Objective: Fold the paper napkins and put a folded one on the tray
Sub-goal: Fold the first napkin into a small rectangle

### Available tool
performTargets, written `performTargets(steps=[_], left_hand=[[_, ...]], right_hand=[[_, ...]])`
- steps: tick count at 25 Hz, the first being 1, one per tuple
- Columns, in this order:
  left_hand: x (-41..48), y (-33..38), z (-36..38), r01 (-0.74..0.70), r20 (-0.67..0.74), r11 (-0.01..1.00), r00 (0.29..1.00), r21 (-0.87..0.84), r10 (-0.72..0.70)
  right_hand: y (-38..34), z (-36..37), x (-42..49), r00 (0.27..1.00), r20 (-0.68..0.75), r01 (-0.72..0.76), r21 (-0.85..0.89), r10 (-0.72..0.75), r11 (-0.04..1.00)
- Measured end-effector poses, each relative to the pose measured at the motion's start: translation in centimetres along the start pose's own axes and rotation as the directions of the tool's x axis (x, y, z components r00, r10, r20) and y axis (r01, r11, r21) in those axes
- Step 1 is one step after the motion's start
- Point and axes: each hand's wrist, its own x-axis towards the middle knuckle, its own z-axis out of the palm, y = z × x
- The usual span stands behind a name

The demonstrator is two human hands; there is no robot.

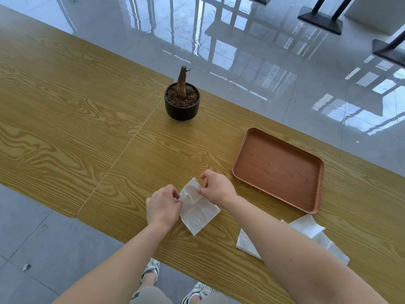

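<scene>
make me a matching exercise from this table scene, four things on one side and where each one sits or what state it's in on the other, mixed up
Things:
1. tray
2. napkin
3. plant pot
4. spare napkins

Places or states:
A. pinched at its edges by the left hand and the right hand
B. lying loose under the right forearm, near the table's front edge
C. bare, with nothing on it yet
D. standing at the far edge of the table, holding soil and a bare stump

Pairs: 1-C, 2-A, 3-D, 4-B
</scene>
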Motion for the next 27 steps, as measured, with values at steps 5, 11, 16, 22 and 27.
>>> performTargets(steps=[5,11,16,22,27], left_hand=[[0.2,0.0,-0.3,-0.258,-0.010,0.966,0.966,-0.022,0.258],[-0.1,0.1,-0.3,-0.342,-0.070,0.939,0.937,0.027,0.343],[-1.1,-0.1,-0.5,-0.404,-0.069,0.913,0.911,0.048,0.407],[-3.1,-1.0,0.4,-0.535,-0.044,0.837,0.839,0.114,0.542],[-4.0,-1.5,1.0,-0.599,0.014,0.783,0.795,0.169,0.606]], right_hand=[[0.8,-0.7,-0.4,1.000,0.007,0.017,0.080,-0.017,0.997],[-0.1,-2.2,-0.5,0.965,0.230,-0.230,0.508,0.126,0.830],[0.9,-3.0,-1.8,0.974,0.217,-0.203,0.691,0.069,0.694],[3.1,-1.3,-3.7,0.983,0.149,-0.174,0.592,0.105,0.787],[3.8,0.2,-4.9,0.993,0.065,-0.120,0.470,0.101,0.874]])
